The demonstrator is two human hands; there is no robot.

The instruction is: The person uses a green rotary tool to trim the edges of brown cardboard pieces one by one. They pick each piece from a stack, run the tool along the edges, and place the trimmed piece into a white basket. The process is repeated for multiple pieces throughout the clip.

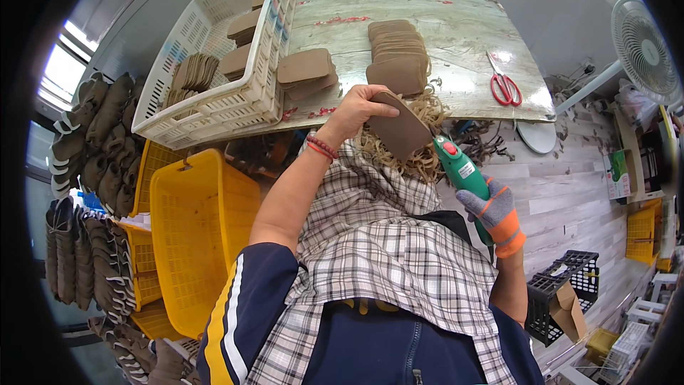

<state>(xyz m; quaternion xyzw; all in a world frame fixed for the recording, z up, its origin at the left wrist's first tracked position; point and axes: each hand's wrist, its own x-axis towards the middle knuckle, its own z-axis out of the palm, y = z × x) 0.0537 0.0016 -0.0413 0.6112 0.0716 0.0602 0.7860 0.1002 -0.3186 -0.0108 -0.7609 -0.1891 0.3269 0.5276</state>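
Between the fingers and thumb of my bare left hand (356, 112) is a flat brown rounded piece (400, 130), tilted over the table's front edge. My right hand (496, 217), in a grey and orange glove, is wrapped round a green handheld electric cutter (464, 172) with a red switch. The cutter's front end is at the piece's right edge; whether its blade touches is hard to see. Curled tan offcut strips (427, 109) hang below and behind the piece. A tall stack of similar brown pieces (397, 75) lies just beyond, on the table (456, 28).
Red-handled scissors (505, 90) lie on the table's right. A shorter stack (306, 70) sits beside a white crate (269, 75) holding more pieces. Yellow crates (187, 242) and hung brown shoes (107, 121) fill the left. A fan (645, 46) and black crate (552, 289) stand right.
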